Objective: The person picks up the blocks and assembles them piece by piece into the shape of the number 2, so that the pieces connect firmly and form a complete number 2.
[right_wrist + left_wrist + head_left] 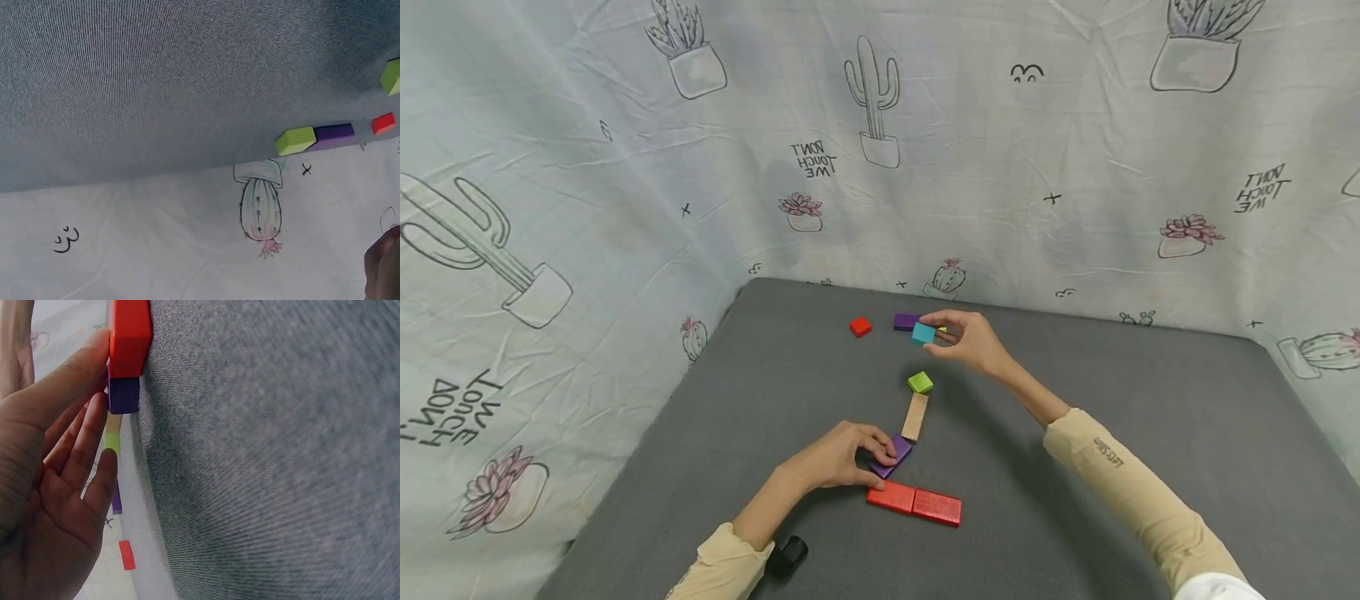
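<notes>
**Two hands among coloured blocks on a grey mat**

Nearest the person, a small black object (787, 556) lies beside the left sleeve, close to the front edge of the grey mat (1120, 392). Wide bare mat stretches to the right of the blocks and to their left, as far as the cactus-print cloth (587, 208) that walls in the left, back and right sides.

Two red blocks (914, 502) lie end to end. Just behind them the left hand (838, 457) rests with straight fingers laid on the purple block (893, 454), pressing rather than clasping it; in the left wrist view the fingertips (100, 350) also touch a red block. A tan plank (915, 416) leads away from it to a green cube (921, 382).

Farther back, the right hand (967, 337) pinches a teal cube (923, 333) between thumb and fingertips, lifted above the mat. Just behind it lies a second purple block (906, 322), and a small red cube (860, 326) sits apart to the left.

The right sleeve carries small lettering, too small to read. The cloth reads "DON'T TOUCH ME", mirrored.
</notes>
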